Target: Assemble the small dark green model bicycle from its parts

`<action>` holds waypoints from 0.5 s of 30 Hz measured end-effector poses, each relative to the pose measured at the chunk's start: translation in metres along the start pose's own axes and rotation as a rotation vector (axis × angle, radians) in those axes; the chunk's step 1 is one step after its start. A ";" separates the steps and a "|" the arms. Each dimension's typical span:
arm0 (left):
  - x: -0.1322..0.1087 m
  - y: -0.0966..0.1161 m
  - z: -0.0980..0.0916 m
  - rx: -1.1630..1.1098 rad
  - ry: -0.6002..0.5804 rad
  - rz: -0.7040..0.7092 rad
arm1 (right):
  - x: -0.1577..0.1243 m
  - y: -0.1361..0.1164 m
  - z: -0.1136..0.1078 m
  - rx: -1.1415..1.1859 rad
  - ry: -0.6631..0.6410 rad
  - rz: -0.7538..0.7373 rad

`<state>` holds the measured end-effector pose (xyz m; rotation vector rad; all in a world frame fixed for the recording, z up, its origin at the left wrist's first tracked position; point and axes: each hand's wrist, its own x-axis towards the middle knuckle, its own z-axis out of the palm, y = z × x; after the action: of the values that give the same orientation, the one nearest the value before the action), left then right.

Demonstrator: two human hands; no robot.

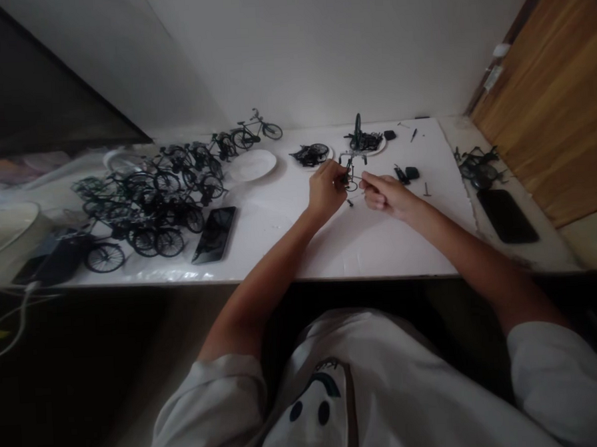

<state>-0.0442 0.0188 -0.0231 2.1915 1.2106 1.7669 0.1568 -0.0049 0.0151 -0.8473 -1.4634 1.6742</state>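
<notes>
My left hand (327, 190) is closed in a pinch on a small dark model bicycle part (350, 171) held just above the white table (349, 241). My right hand (388, 193) is closed right beside it, fingers curled toward the same part; what it holds is too small to make out. A tiny dark piece (350, 203) lies on the table under the hands. Behind the hands stand two white plates with dark bicycle parts, one (311, 154) to the left and one (365, 140) to the right.
Several finished dark model bicycles (152, 204) crowd the table's left side. A black phone (215, 234) lies next to them, an empty white plate (252, 164) behind. Small tools and parts (407, 174) sit right of the hands. Another phone (507, 215) and more parts (477, 163) lie at far right.
</notes>
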 end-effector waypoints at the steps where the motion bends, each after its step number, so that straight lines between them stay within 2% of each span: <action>1: 0.001 0.001 -0.001 0.012 -0.001 0.001 | 0.000 0.000 0.000 0.011 -0.011 0.013; 4: 0.004 0.002 -0.001 -0.001 -0.007 -0.006 | 0.000 0.001 0.000 -0.161 0.044 -0.072; 8: 0.005 0.000 -0.003 -0.075 -0.015 -0.003 | -0.002 0.000 -0.001 -0.740 0.214 -0.389; 10: 0.006 0.000 -0.003 -0.101 -0.010 -0.012 | -0.002 0.000 -0.005 -0.963 0.233 -0.486; 13: 0.004 0.000 -0.003 -0.107 -0.017 -0.041 | -0.001 0.001 -0.011 -1.109 0.230 -0.518; 15: 0.003 -0.001 -0.001 -0.113 -0.018 -0.043 | -0.001 0.002 -0.012 -1.105 0.223 -0.502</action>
<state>-0.0457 0.0203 -0.0206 2.0990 1.1170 1.7491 0.1675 0.0004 0.0115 -1.0289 -2.1883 0.2976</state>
